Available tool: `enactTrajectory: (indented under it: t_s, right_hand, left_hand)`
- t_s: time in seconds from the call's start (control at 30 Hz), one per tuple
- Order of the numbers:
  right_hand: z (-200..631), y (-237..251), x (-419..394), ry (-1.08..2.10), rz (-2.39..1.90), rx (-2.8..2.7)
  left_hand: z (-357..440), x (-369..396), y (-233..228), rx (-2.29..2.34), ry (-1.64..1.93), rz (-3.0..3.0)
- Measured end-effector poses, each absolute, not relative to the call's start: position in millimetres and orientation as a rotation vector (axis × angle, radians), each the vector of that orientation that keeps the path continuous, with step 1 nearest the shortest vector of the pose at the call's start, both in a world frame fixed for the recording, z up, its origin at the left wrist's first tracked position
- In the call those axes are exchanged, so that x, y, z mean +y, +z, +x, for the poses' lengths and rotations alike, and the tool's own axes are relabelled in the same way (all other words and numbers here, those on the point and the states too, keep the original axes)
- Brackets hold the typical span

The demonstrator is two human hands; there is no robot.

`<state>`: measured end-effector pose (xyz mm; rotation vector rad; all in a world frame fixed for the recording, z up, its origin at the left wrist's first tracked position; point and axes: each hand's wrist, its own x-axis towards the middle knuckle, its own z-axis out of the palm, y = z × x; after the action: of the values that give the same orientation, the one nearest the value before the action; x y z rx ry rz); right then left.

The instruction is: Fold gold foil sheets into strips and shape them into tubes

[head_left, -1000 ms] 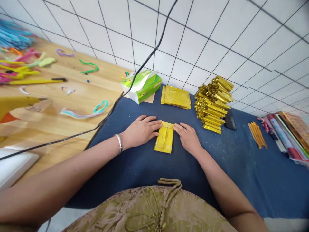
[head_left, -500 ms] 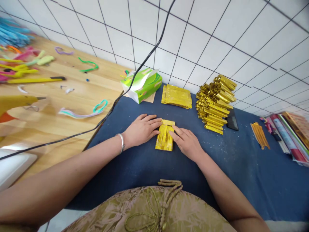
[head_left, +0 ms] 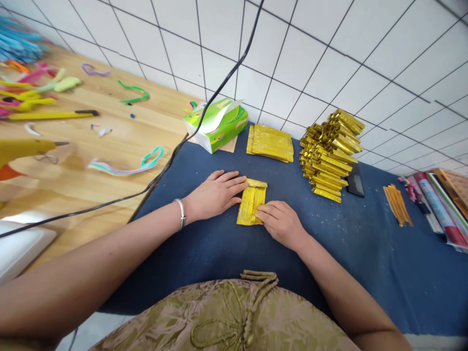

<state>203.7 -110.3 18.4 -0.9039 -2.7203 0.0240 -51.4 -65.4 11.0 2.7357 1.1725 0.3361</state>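
The gold foil sheet (head_left: 250,204) is being creased on the blue cloth (head_left: 204,248); it is pressed flat by the left hand (head_left: 215,195), fingers extended, nothing grasped; its right edge is pinned by the right hand (head_left: 281,223), fingers curled; firm pressure along the fold is judged necessary next.

A white tiled wall (head_left: 329,53) with dark grout lines runs behind a worktop. The worktop's left part is bare light wood (head_left: 109,136); its right part is covered by a dark blue cloth (head_left: 365,253). Even daylight falls across both.
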Motion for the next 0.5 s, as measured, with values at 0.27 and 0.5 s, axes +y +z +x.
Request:
enactTrajectory:
  t_s: [0.27,0.5]
  right_hand:
    - [204.6,13.3,-113.6,0.141,-0.957,-2.632]
    - [204.3,10.1,-114.0,0.202,-0.968,-2.531]
  left_hand:
    - [-61.9,-72.6,31.5,0.757,0.351,2.727]
    - [-55.2,-79.1,35.1,0.589,0.392,2.76]
